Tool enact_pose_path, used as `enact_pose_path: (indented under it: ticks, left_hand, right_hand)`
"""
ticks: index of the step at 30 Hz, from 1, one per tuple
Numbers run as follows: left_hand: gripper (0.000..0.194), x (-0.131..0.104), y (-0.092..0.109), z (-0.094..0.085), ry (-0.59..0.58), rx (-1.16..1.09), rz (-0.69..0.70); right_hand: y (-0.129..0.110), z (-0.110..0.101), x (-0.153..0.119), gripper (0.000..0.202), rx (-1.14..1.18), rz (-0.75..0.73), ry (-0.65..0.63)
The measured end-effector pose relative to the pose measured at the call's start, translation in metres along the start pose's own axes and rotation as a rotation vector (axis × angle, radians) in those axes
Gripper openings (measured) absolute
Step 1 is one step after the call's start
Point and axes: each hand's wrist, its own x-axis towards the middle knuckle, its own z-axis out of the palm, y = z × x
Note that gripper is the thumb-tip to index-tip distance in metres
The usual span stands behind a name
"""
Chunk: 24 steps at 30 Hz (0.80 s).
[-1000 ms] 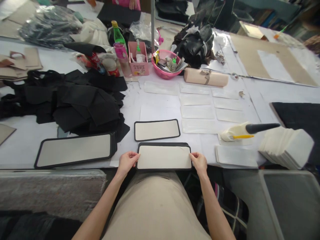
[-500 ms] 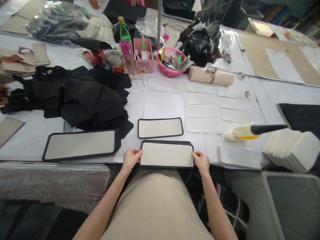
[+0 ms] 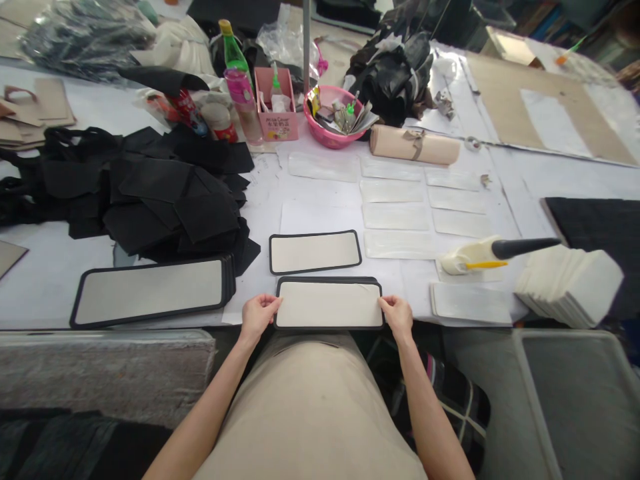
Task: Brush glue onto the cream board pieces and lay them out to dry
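Right in front of me, at the table's front edge, lies a cream panel with a black rounded border (image 3: 329,305), on top of similar pieces. My left hand (image 3: 259,316) pinches its left end between thumb and fingers. At the other end my right hand (image 3: 399,315) pinches the right edge in the same way. Just beyond it lies a single smaller-looking bordered panel (image 3: 315,252). To the left is a stack of longer bordered panels (image 3: 153,292), its black edges showing at the right.
A heap of black cut pieces (image 3: 165,187) covers the left. Beyond stand a pink box (image 3: 277,123), a bottle (image 3: 233,50) and a pink basin (image 3: 334,139). Translucent strips (image 3: 397,217), a glue container with black-handled brush (image 3: 473,253) and a white stack (image 3: 570,287) lie right.
Both hands still pinch the panel's ends. The whole scene has shifted slightly left and up in view as the head moved; nothing on the table has visibly moved.
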Motion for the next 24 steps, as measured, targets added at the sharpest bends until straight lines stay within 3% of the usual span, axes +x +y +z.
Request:
enact_pose_path:
  ticks: [8,15,19,24]
  left_hand:
    - [0.041,0.003,-0.009,0.0,0.023,0.121,0.047]
    - [0.037,-0.002,-0.002,0.0,0.043,0.183,0.098]
    - [0.037,-0.002,0.001,0.002,0.043,0.158,0.116]
    - [0.04,-0.003,0.001,-0.005,-0.085,0.023,0.012]
  right_hand:
    - [-0.005,-0.002,-0.003,0.024,-0.016,0.025,-0.02]
    - [-0.001,0.001,0.0,0.023,-0.024,0.038,-0.001]
    - [0.005,0.005,0.005,0.023,0.088,0.038,0.002]
    - [0.01,-0.006,0.002,0.032,0.201,-0.002,0.007]
